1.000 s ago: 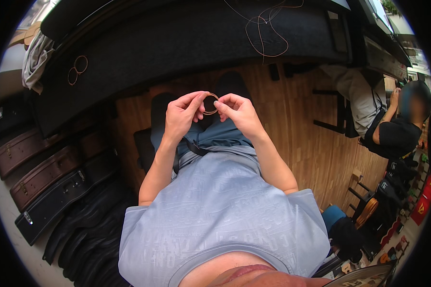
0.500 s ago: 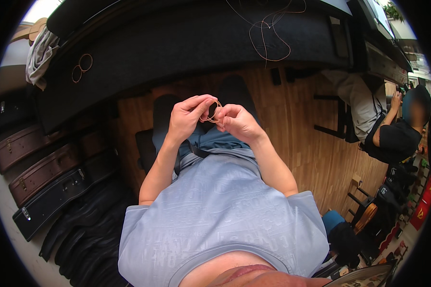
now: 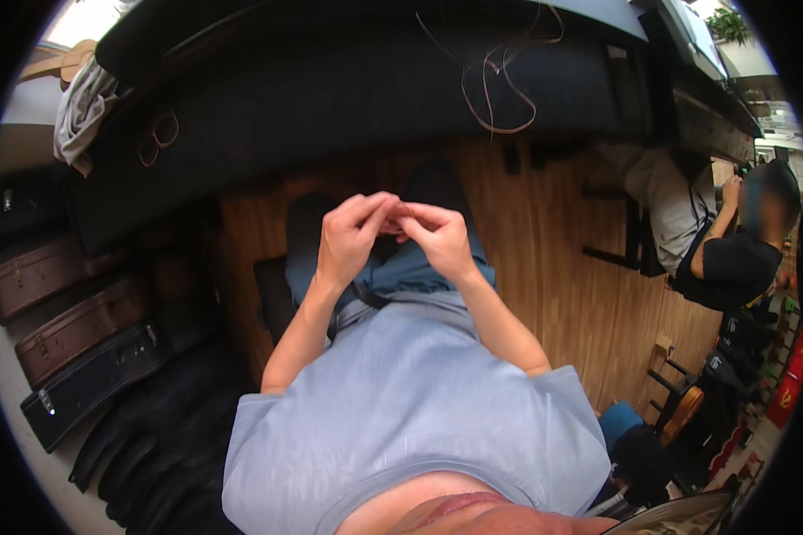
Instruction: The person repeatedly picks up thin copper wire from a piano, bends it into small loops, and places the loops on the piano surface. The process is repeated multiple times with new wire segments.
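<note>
Over my lap, my left hand (image 3: 355, 234) and my right hand (image 3: 439, 239) meet at the fingertips. Both pinch a small coil of copper-coloured string, now mostly hidden behind the fingers. Thumbs and forefingers press together, and the other fingers curl in. On the black table (image 3: 330, 102) ahead lie two similar string coils (image 3: 154, 143), at the left. A loose copper-coloured string (image 3: 534, 114) makes wide loops on the table's right part.
Brown and black instrument cases (image 3: 89, 316) stand in a row at my left. A grey cloth (image 3: 85, 111) hangs at the table's left end. To the right, another person (image 3: 732, 267) sits on the wooden floor's (image 3: 562, 294) far side, near a stool (image 3: 678, 406).
Both hands have come closer together and moved slightly nearer to me. The coil's loop, plainly visible between them before, is now covered by fingers. The view has shifted a little.
</note>
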Demonstrator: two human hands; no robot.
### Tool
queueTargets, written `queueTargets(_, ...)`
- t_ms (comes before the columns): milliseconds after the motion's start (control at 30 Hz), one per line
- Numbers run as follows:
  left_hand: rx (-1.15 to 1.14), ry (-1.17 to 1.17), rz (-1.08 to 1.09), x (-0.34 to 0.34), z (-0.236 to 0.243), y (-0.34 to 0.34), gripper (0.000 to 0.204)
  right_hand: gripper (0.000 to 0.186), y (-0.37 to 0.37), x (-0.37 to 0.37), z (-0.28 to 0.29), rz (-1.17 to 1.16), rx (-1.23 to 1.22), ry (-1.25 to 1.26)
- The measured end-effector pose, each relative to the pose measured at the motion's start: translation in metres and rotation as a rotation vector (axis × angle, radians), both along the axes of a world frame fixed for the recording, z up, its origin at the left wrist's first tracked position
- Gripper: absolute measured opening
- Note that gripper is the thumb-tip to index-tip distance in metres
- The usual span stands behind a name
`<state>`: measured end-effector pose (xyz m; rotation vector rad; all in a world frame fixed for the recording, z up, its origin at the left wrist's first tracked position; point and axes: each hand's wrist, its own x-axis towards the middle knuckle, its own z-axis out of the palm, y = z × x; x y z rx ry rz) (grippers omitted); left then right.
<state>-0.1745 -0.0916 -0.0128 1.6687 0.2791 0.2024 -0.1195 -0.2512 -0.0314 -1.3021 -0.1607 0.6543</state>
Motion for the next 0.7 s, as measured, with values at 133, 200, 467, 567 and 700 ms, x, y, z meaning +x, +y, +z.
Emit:
queueTargets(133,-0.003,0.054,-0.033,0.003,0.003,0.002,0.017,0.022,0.0,0.002,-0.005,-0.059,-0.069,-0.068)
queueTargets(200,-0.217,0.103,-0.014,0.004,0.001,0.001,0.019,0.021,0.0,0.006,0.0,-0.029,-0.133,-0.19)
queueTargets(467,-0.361,0.267,-0.067,0.005,0.017,0.007,0.021,0.021,-0.011,0.021,0.014,0.071,-0.241,-0.095)
queueTargets(567,-0.217,0.167,-0.047,0.005,0.011,0.005,0.016,0.02,-0.013,0.022,0.011,0.069,-0.229,-0.05)
queueTargets(700,-0.176,0.075,-0.019,0.003,0.01,0.004,0.014,0.02,-0.016,0.02,0.011,0.052,-0.192,-0.023)
